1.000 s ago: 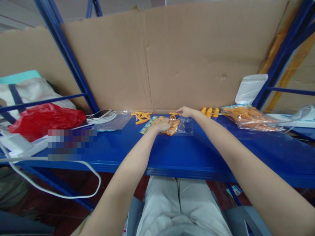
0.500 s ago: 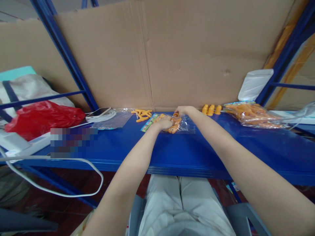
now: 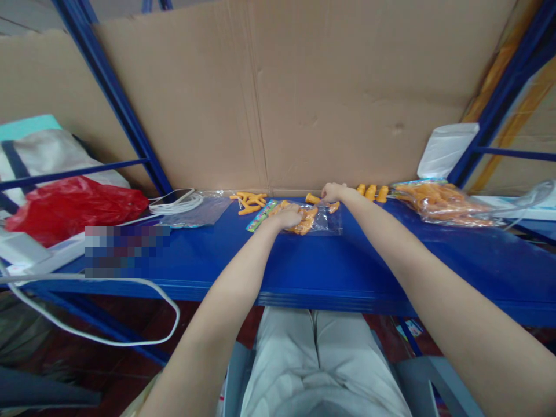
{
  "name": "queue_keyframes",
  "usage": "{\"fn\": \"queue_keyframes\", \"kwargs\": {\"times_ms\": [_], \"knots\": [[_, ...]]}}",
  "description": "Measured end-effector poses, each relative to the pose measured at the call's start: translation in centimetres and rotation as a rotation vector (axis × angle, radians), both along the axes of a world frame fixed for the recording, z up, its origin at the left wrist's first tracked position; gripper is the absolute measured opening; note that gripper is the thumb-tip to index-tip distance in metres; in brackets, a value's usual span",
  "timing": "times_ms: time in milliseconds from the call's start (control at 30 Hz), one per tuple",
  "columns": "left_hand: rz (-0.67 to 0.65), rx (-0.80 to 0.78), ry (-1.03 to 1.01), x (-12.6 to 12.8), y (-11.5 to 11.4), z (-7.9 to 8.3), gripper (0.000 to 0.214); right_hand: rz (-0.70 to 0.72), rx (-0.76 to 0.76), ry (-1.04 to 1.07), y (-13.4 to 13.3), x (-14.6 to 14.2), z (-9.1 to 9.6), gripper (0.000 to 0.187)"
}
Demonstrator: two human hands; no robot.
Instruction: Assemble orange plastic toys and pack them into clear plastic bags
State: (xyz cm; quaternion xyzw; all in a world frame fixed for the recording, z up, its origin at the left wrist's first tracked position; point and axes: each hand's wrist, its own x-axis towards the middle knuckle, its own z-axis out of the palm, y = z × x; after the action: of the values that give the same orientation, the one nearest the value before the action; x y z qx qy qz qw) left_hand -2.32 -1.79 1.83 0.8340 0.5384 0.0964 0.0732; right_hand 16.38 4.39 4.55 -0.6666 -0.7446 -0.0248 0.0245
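Observation:
A clear plastic bag (image 3: 321, 225) with a colourful printed header lies on the blue shelf, holding orange plastic pieces (image 3: 307, 223). My left hand (image 3: 289, 217) rests on it with fingers curled over the bag and its contents. Beyond the bag, my right hand (image 3: 333, 192) is closed, its fingertips pointing down; what they pinch is hidden. One orange cup-like piece (image 3: 311, 198) lies by those fingertips on the left, and a smaller orange piece (image 3: 334, 207) shows just below the hand. Several orange cone-like pieces (image 3: 370, 192) stand in a row to the right.
Forked orange pieces (image 3: 249, 202) lie left of the bag, beside a flat clear packet (image 3: 197, 214), a phone (image 3: 176, 197) and a coiled white cable (image 3: 186, 204). Filled bags of orange pieces (image 3: 434, 200) lie right. Cardboard (image 3: 325, 92) backs the shelf; a red bag (image 3: 82, 205) sits left.
My right hand has moved a little right, away from the cup-like piece, which now shows beside it. Another orange piece has come into view below that hand. My left hand stays on the bag.

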Motion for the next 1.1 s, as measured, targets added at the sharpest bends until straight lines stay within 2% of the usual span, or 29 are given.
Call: {"fn": "queue_keyframes", "kwargs": {"times_ms": [167, 367, 467, 600, 767, 933, 1100], "knots": [[0.009, -0.023, 0.008, 0.0, -0.3, 0.2, 0.038, 0.014, -0.093, -0.018, -0.1, 1.8, 0.0, 0.032], [0.032, -0.015, 0.019, 0.0, -0.4, 0.2, 0.038, -0.009, -0.059, -0.017, -0.5, 1.7, -0.7, 0.036], [0.028, -0.012, 0.024, 0.0, -0.3, 0.1, 0.039, -0.075, -0.029, -0.034, -1.1, 1.3, -0.7, 0.035], [0.011, 0.020, 0.036, -0.1, 0.3, -0.2, 0.038, -0.126, 0.127, -0.071, -2.3, 0.9, -0.2, 0.032], [0.025, 0.004, 0.019, 0.0, 0.6, -0.5, 0.040, -0.145, 0.368, -0.060, -4.0, 0.8, 1.5, 0.037], [0.066, -0.012, -0.077, 0.3, 0.5, -0.7, 0.049, -0.096, 0.494, 0.040, -6.1, 1.2, 3.0, 0.031], [0.116, 0.084, -0.207, 1.0, 1.1, -1.7, 0.050, -0.009, 0.568, 0.201, -9.0, 1.9, 2.3, 0.024]]}}
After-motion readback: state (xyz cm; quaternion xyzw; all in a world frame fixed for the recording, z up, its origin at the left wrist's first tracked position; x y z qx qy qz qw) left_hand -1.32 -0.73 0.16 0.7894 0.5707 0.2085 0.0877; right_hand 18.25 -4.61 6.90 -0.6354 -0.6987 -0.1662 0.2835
